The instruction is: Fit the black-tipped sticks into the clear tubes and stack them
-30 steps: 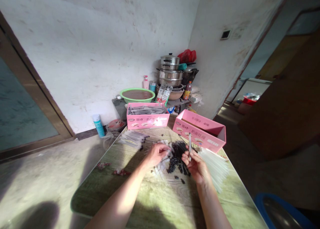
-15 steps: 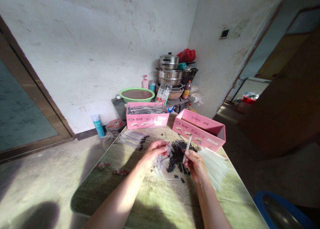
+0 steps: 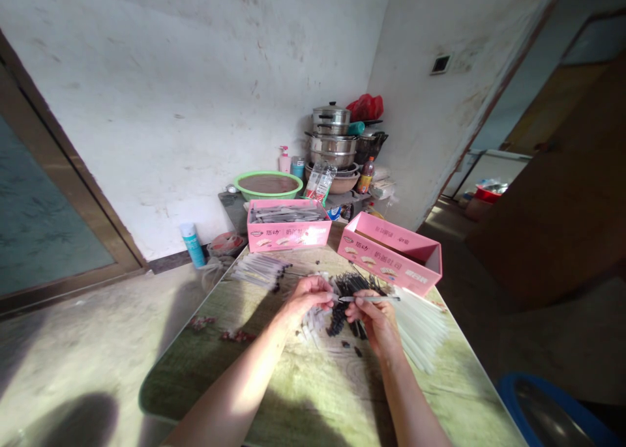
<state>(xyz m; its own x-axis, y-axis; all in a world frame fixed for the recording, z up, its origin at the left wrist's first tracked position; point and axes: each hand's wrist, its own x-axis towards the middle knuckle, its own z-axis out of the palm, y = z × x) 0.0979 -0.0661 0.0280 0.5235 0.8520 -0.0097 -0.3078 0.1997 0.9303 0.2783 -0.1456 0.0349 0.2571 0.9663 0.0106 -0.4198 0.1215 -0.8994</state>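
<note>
A slim pen [image 3: 392, 298] lies sideways in my right hand [image 3: 375, 317], its dark tip pointing left. Fingers of my right hand are closed round the barrel. My left hand [image 3: 309, 294] pinches a small whitish piece that looks like a pen cap [image 3: 335, 298], right at the pen's tip. Beneath the hands are a heap of pale caps [image 3: 310, 328], a pile of thin black refills [image 3: 356, 283] and small black plugs [image 3: 336, 322]. To the right, white pen barrels [image 3: 419, 330] lie fanned out. Capped pens [image 3: 259, 271] lie in a bunch at the left.
At the table's [image 3: 293, 388] back stand a pink box [image 3: 288, 237] filled with pens and another pink box [image 3: 391, 258] on the right. Behind are a green basin [image 3: 268, 193], stacked steel pots [image 3: 332, 148] and bottles. A blue-rimmed tub [image 3: 552, 414] is at lower right.
My right hand has turned the pen from nearly upright to lying sideways, tip toward my left hand. The two hands have come together, and the pen now meets the piece in my left fingers.
</note>
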